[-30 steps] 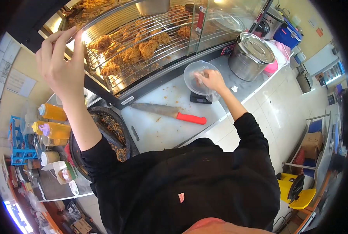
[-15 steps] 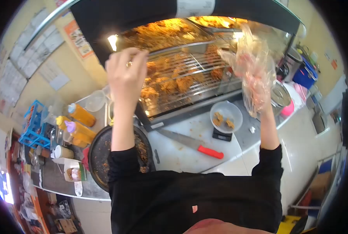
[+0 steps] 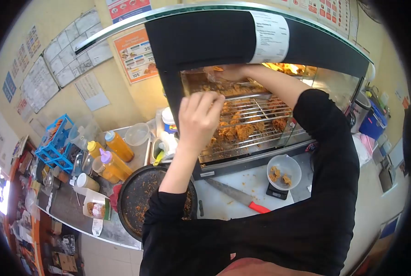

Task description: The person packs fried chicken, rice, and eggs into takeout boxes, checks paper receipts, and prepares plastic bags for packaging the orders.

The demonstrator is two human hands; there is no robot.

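My left hand (image 3: 200, 115) is raised in front of the warming cabinet (image 3: 194, 39), its fingers curled and pressed together. The fingertips face away, so anything in them is hidden. Into the cabinet's upper level reaches my right hand (image 3: 230, 72), wearing a clear plastic glove; its fingers are blurred and partly hidden by the black top panel. Below both hands, pieces of fried chicken (image 3: 244, 131) lie behind a wire rack (image 3: 260, 115). A clear bowl (image 3: 292, 166) with a few small fried pieces sits on a black scale (image 3: 277, 192).
A knife with a red handle (image 3: 259, 208) lies on the white board (image 3: 221, 207). A round dark pan (image 3: 131, 202) with crumbs stands left of it. Sauce bottles (image 3: 118, 145), a blue rack (image 3: 53, 145) and a food carton (image 3: 96, 207) occupy the left counter.
My gloved right hand has moved left and into the cabinet's upper level, from in front of its right side. My left hand stays raised and curled at the cabinet front. The camera view has shifted.
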